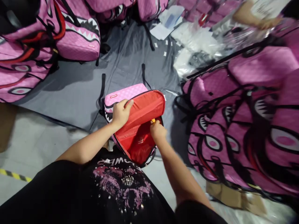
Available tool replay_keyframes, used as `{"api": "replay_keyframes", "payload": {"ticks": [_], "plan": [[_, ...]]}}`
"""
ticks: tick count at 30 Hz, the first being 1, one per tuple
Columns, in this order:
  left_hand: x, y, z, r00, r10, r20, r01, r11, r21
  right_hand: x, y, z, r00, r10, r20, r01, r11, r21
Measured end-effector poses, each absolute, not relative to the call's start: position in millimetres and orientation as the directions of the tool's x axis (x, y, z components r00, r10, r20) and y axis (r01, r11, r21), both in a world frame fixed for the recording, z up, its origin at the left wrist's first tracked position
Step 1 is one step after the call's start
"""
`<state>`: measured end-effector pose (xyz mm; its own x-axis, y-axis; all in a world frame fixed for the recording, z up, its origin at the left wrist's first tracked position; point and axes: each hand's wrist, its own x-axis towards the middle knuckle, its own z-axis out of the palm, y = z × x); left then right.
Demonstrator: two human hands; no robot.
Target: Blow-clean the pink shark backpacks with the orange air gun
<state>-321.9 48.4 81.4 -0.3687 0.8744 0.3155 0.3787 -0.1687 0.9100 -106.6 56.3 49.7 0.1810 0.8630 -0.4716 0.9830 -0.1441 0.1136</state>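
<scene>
In the head view, the left hand is gripping the upper edge of the open pink quilted backpack with shark-mouth print and red fabric lining, fingers curled over the rim and holding the flap up. The right hand is reaching into the red compartment, fingertips pinching a small yellow-orange piece; what it is I cannot tell. Keeping the flap pulled taut should be helping the opening stay wide. The backpack is lying on the grey plastic sheet, directly between both hands, just ahead of the person's black top. Heaps of matching pink backpacks are surrounding it.
</scene>
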Motion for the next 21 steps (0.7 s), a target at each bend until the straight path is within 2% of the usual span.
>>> {"api": "replay_keyframes", "payload": {"ticks": [2,3,6,8,13,16,18,20,21], "plan": [[-316,51,80,-0.339,0.867,0.366,0.410,-0.214,0.887,-74,36,57,0.264,0.823,-0.503,0.963,-0.197,0.183],[-313,52,81,-0.325,0.860,0.393,0.427,-0.237,0.872,-59,23,60,0.284,0.762,-0.582,0.958,-0.206,0.197],[-305,55,85,-0.301,0.832,0.466,0.488,-0.286,0.825,-33,-13,63,0.267,0.462,-0.846,0.958,-0.220,0.182],[-302,58,86,-0.270,0.815,0.513,0.528,-0.320,0.787,-31,-26,61,0.243,0.347,-0.906,0.957,-0.236,0.166],[-293,65,92,-0.057,0.783,0.619,0.587,-0.475,0.655,-41,-28,53,0.231,0.387,-0.893,0.965,-0.208,0.159],[-289,70,97,0.031,0.747,0.664,0.607,-0.542,0.581,-32,-35,50,0.172,0.312,-0.934,0.964,-0.249,0.094],[-286,74,100,0.075,0.730,0.680,0.612,-0.572,0.547,-23,-42,45,0.151,0.375,-0.915,0.871,-0.488,-0.056],[-281,76,102,0.114,0.712,0.693,0.599,-0.605,0.524,-22,-45,36,0.185,0.513,-0.838,0.622,-0.721,-0.304],[-278,76,103,0.130,0.702,0.700,0.588,-0.623,0.516,-26,-44,30,0.207,0.564,-0.799,0.471,-0.774,-0.423]]}}
